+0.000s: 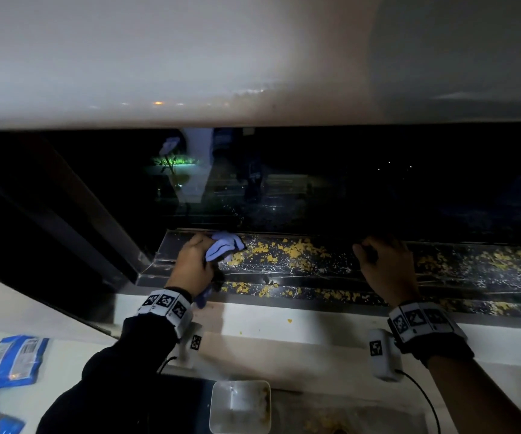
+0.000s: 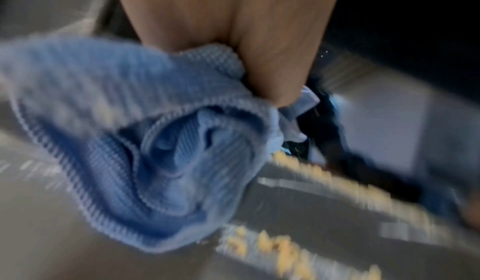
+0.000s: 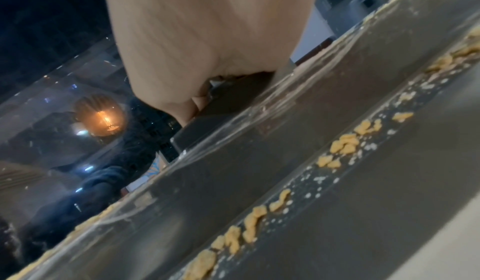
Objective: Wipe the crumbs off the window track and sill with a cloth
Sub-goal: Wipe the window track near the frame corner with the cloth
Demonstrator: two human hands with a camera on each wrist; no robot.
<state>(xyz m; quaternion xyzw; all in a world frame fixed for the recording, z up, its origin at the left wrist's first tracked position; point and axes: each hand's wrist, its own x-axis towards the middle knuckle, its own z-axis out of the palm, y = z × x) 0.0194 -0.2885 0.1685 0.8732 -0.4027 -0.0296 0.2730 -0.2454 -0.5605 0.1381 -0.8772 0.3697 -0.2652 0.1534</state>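
A dark metal window track (image 1: 287,278) runs left to right, strewn with yellow and white crumbs (image 1: 293,252). My left hand (image 1: 195,263) grips a bunched light-blue cloth (image 1: 224,248) at the track's left end, just left of the crumbs. In the left wrist view the cloth (image 2: 155,141) hangs from my fingers (image 2: 262,69) above blurred crumbs (image 2: 298,249). My right hand (image 1: 381,266) is farther right, its fingers (image 3: 182,91) curled over a dark rail (image 3: 223,110) at the foot of the glass. Crumbs (image 3: 348,143) line the channel beside it. The white sill (image 1: 331,327) carries a few crumbs.
The dark window pane (image 1: 362,183) stands right behind the track, and a slanted dark frame post (image 1: 96,211) closes its left end. Below the sill sits a white square container (image 1: 240,405). Blue snack packets (image 1: 11,361) lie at the lower left.
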